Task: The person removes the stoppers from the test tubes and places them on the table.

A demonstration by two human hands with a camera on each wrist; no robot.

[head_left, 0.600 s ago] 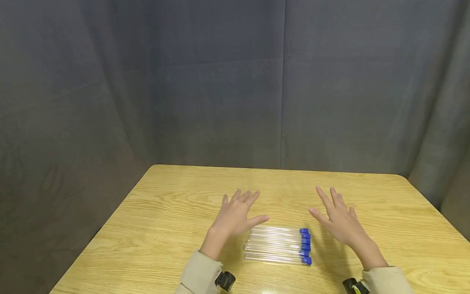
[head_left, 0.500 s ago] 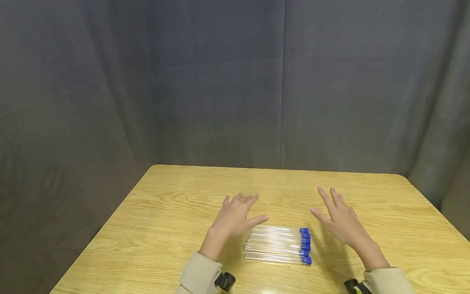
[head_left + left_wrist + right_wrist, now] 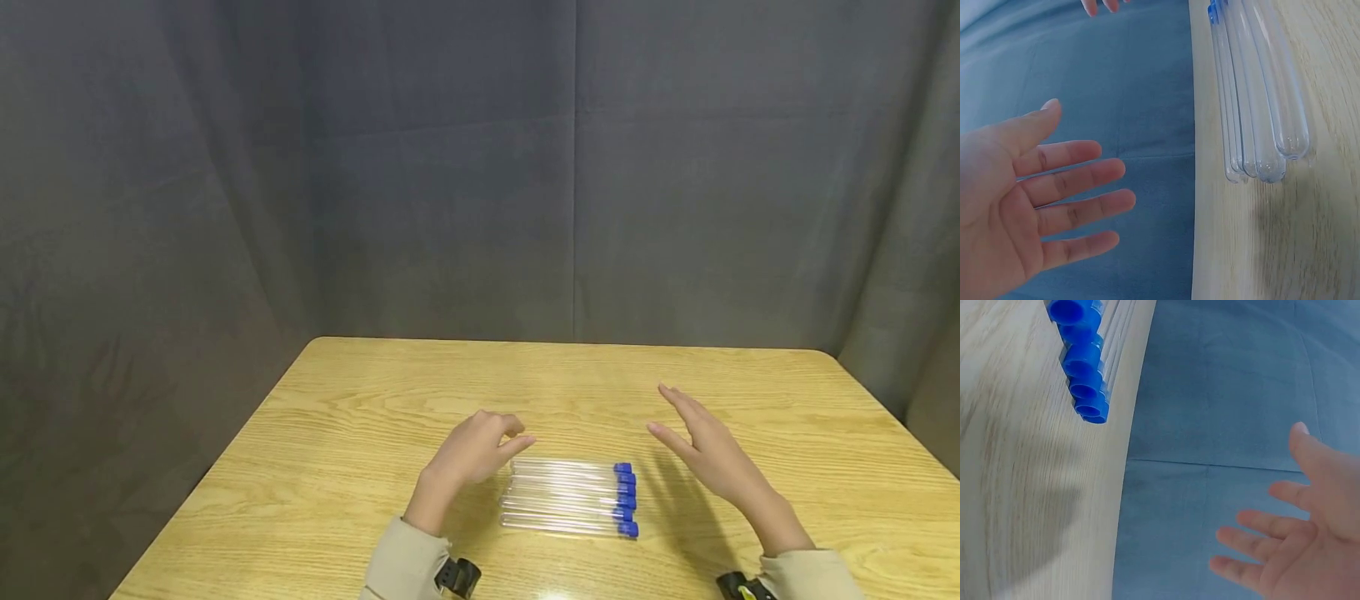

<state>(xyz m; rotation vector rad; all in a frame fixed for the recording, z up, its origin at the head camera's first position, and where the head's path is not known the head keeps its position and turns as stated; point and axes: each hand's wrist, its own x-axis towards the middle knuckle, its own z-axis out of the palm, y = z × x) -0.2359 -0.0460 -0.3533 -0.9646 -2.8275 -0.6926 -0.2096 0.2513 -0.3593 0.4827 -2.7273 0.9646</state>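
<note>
Several clear test tubes (image 3: 558, 498) with blue caps (image 3: 626, 502) lie side by side on the wooden table, caps toward the right. Their rounded ends (image 3: 1270, 167) show in the left wrist view, the caps (image 3: 1082, 361) in the right wrist view. My left hand (image 3: 471, 450) hovers by the rounded ends, fingers relaxed and bent a little, holding nothing. To the right of the caps, my right hand (image 3: 712, 454) is raised above the table with its fingers extended and nothing in it. Both palms (image 3: 997, 206) face inward.
The wooden table (image 3: 360, 400) has rounded far corners. Behind it and at the sides hang dark grey curtains (image 3: 450, 183). Black wrist cameras (image 3: 459, 577) sit at the sleeve cuffs.
My left hand's fingers have bent down and drawn in. My right hand has shifted slightly to the right and turned, its fingers closer together. The test tubes have stayed in place.
</note>
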